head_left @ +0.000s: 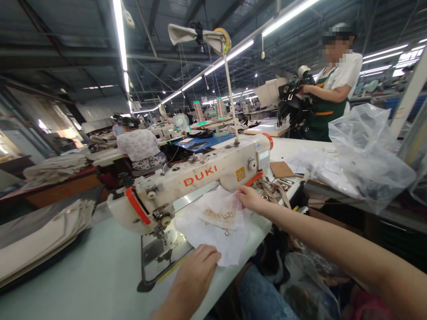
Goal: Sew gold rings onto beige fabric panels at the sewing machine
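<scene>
A thin white sheet (213, 242), tissue-like and crumpled, lies spread on the sewing machine table in front of me. A gold chain (220, 215) with a hook-like clasp rests on it. My right hand (248, 198) pinches the sheet's far right edge between thumb and fingers. At the near left edge, my left hand (202, 266) is closed over the sheet, its thumb hidden from view. The white sewing machine (207, 175), marked DUKI, stands just behind the sheet, with its needle area left of the sheet.
Stacked pale fabric panels (50, 231) lie on the left. Straps with metal buckles (275, 189) and a brown piece (282, 169) sit right of the machine. A clear plastic bag (370, 155) bulges at the right. One person (138, 146) sits ahead; another (333, 98) stands holding black strapped items.
</scene>
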Motion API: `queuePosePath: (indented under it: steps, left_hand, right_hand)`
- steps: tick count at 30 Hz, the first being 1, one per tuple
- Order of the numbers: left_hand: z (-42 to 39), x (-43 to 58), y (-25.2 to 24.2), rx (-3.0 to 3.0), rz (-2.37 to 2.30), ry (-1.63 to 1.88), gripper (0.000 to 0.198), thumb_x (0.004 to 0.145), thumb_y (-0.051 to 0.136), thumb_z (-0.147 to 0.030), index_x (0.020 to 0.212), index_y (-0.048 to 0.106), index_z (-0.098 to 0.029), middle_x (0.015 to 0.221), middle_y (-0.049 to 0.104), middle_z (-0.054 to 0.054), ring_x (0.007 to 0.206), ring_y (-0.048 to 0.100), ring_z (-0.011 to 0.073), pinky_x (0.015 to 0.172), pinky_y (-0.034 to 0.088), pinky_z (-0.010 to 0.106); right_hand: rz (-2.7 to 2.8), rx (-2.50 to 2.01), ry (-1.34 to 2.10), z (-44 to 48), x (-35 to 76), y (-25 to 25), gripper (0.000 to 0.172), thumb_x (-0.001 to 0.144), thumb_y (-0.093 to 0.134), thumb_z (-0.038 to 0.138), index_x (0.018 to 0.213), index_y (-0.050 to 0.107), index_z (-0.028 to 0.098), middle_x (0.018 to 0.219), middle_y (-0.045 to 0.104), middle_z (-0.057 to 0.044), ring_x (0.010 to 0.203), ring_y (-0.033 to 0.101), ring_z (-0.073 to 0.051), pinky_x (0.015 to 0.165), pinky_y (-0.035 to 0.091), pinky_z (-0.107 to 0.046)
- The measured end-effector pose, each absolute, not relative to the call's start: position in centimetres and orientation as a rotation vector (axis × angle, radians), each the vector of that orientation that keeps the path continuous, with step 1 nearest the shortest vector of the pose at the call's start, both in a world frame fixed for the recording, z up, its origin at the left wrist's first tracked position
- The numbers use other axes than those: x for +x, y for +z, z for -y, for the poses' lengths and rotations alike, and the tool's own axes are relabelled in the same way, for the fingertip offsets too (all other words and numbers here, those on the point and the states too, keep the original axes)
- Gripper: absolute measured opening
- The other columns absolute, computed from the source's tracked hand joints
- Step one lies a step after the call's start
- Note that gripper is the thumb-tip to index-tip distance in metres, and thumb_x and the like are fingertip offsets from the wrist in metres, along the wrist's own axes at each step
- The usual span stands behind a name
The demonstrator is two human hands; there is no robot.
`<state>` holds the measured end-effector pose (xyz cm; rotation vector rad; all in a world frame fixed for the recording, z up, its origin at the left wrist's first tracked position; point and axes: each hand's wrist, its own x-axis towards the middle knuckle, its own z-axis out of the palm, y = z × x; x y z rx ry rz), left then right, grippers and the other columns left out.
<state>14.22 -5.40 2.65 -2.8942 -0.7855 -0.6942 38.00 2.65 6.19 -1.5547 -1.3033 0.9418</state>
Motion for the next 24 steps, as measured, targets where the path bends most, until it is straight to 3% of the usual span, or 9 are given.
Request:
queuePosePath:
  steps: [10, 24]
  left_hand:
    - [5.8, 14.0, 2.3, -2.975, 0.892, -0.803, 0.022, 0.087, 0.045, -0.01, 0.098, 0.062, -0.019, 0.093, 0.064, 0.006, 0.087, 0.06, 0.0188, 0.075, 0.053, 0.032]
    - [5.8, 14.1, 2.4, -3.062, 0.991, -0.795, 0.023, 0.088, 0.045, -0.009, 0.096, 0.063, -0.019, 0.094, 0.063, 0.006, 0.089, 0.058, 0.0193, 0.077, 0.051, 0.033]
  right_hand:
    - [1.406, -1.38, 0.744, -3.4, 36.2, 8.8, 0.021, 0.082, 0.045, 0.01, 0.066, 0.055, 0.019, 0.064, 0.062, 0.001, 0.059, 0.056, -0.013, 0.055, 0.044, -0.021]
    - [1.285, -1.186, 0.654, -4.9, 34.5, 9.8, 0.014, 0.076, 0.046, 0.017, 0.067, 0.056, 0.019, 0.059, 0.053, 0.003, 0.057, 0.048, -0.013, 0.055, 0.037, -0.023]
